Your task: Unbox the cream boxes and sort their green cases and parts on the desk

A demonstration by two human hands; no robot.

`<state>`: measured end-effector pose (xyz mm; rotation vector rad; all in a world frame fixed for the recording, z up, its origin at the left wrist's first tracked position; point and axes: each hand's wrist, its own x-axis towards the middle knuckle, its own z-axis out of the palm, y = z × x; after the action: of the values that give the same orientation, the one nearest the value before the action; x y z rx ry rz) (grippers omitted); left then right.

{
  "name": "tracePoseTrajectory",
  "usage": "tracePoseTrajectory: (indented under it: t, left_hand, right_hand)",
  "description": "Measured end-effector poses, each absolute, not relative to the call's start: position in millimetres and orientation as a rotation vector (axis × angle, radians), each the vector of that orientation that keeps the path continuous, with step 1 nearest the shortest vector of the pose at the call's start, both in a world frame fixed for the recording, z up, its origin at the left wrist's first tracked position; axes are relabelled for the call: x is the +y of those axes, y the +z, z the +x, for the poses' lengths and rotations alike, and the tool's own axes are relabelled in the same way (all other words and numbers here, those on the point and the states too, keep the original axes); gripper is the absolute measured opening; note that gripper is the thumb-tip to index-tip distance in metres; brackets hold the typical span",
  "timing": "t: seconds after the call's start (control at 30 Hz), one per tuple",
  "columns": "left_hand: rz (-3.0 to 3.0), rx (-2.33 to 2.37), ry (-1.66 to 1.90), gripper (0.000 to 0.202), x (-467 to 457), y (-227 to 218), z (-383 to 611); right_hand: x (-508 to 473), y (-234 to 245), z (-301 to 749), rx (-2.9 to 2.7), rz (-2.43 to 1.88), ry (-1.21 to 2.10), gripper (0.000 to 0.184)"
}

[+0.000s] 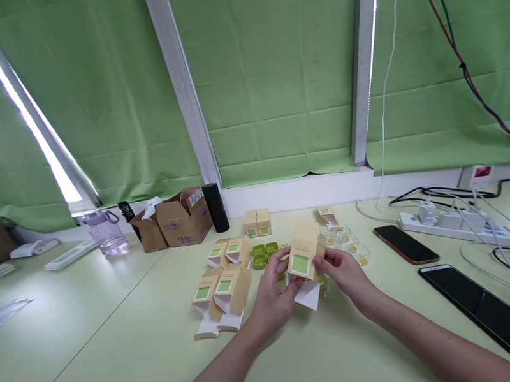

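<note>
— What do we have in our hands?

— A small carton (302, 254): tan card with a green square on the front. We hold it just above the table (114, 342), in front of the green trays (265, 255), with its white bottom flap hanging open toward us.

— How will it handle, do we think?

— Light, we judge, and thin-walled. It is folded card, so it dents if we squeeze the broad faces. It should not be slippery, since matt card gives the fingers enough hold. The open end is probably softer, so we do best to take it by the edges and corners, where the folds stiffen it.

— And the grip?

— Our left hand (271, 295) is closed on the lower left edge, fingertips against the card. Our right hand (345, 270) pinches the right edge, with the fingers curled behind. Both hands grip the carton, and neither is spread open.

— What lies around us?

— The open cartons (225, 289) lie just to the left, two shut cartons (257, 223) stand farther back, and a phone (405, 243) lies well apart on the right.
</note>
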<state>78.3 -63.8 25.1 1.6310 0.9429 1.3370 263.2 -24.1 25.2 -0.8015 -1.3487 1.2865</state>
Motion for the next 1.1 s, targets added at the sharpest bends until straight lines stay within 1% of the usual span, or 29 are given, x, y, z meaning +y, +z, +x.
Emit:
tracePoseTrajectory:
  t: [0.23,0.37,0.5,0.73,0.9,1.03,1.1]
  left_hand:
    - [1.566,0.955,1.297,0.077,-65.2,21.7,78.7]
    - [1.509,0.879,1.272,0.081,-63.0,18.6,76.2]
    - [1.481,0.769,1.292,0.073,-61.9,24.3,72.9]
    - [1.521,0.843,1.277,0.047,-62.5,36.6,72.1]
    - [1.569,0.968,1.298,0.041,-63.8,39.0,74.9]
    - [1.533,0.973,1.348,0.038,-61.4,36.5,73.6]
    - [1.53,0.991,1.405,0.038,-58.9,35.3,71.0]
  right_hand:
    - [-24.0,22.0,263.8,-1.332,-0.894,1.241,0.065]
    - [-25.9,24.9,263.8,-1.316,-0.925,1.247,0.065]
    - [-29.5,29.7,264.2,-1.294,-0.883,1.268,0.062]
    - [-34.0,32.5,265.5,-1.237,-0.874,1.265,0.06]
    - [-34.6,32.0,264.3,-1.236,-0.856,1.26,0.059]
    - [-34.0,31.0,263.5,-1.288,-0.888,1.23,0.061]
    - [-34.3,31.2,264.2,-1.308,-0.856,1.199,0.058]
